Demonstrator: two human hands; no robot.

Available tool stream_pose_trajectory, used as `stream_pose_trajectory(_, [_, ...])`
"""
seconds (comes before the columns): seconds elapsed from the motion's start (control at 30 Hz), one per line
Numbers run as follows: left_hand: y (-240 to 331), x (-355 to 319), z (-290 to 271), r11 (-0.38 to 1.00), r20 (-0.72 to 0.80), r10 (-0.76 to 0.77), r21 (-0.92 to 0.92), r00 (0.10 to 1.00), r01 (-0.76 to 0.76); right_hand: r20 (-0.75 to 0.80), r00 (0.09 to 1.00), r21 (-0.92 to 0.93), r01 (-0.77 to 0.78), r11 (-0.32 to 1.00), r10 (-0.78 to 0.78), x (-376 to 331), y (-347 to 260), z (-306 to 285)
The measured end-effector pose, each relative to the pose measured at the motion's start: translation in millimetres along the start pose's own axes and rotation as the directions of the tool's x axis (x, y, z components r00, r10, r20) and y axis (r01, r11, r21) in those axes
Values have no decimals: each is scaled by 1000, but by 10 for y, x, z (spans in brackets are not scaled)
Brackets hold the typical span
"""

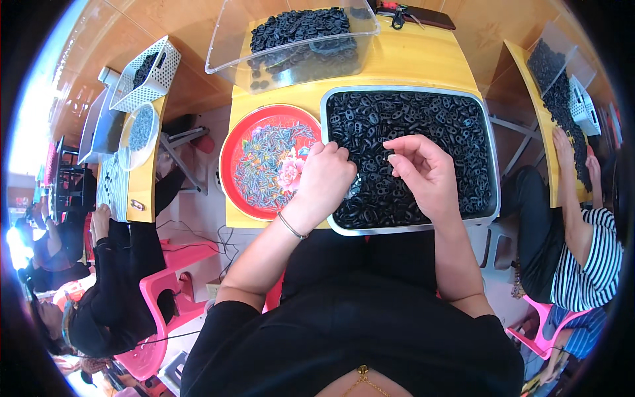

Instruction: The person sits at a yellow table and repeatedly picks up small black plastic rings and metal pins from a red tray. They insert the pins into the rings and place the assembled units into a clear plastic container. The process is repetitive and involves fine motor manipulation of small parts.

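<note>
My left hand is closed, knuckles up, over the gap between a round red tray and a rectangular metal tray. Whatever its curled fingers hold is hidden. Small slim silvery pieces cover the red tray's flower-printed bottom. Black oval plastic pieces with two holes fill the metal tray. Above them my right hand pinches with thumb and forefinger; something small and dark may be between the tips, too small to make out.
A clear plastic bin of black pieces stands at the table's back, near scissors and a dark flat case. Co-workers sit at yellow tables left and right, one in a striped shirt. A pink chair stands at left.
</note>
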State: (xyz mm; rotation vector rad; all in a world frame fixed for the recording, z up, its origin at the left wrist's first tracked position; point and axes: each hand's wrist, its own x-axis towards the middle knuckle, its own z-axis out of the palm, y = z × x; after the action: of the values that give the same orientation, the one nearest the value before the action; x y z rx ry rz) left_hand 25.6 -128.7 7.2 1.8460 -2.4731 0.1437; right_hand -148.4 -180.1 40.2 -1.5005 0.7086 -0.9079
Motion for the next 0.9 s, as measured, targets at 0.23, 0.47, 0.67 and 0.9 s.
stream_pose_trajectory(0.23, [58,89,15,995,153,-23,95,988,9,-5,1000,-5,-7,1000,7,-3,-3,3])
stream_pose_trajectory(0.47, [-57,30,-10,962,-20,-46,-271,999,39,-5,1000,15,-23,1000,23,-1,-49,49])
stream_pose_trajectory(0.67, [-70,-77,-247,65,73,-212,-994,975,88,12,999,96,-43,994,42,-21,-31,81])
stream_pose_trajectory(0.9, [-73,-171,-239,-478,133,-300,-878,945,-29,81,995,133,-73,988,63,-53,-13,136])
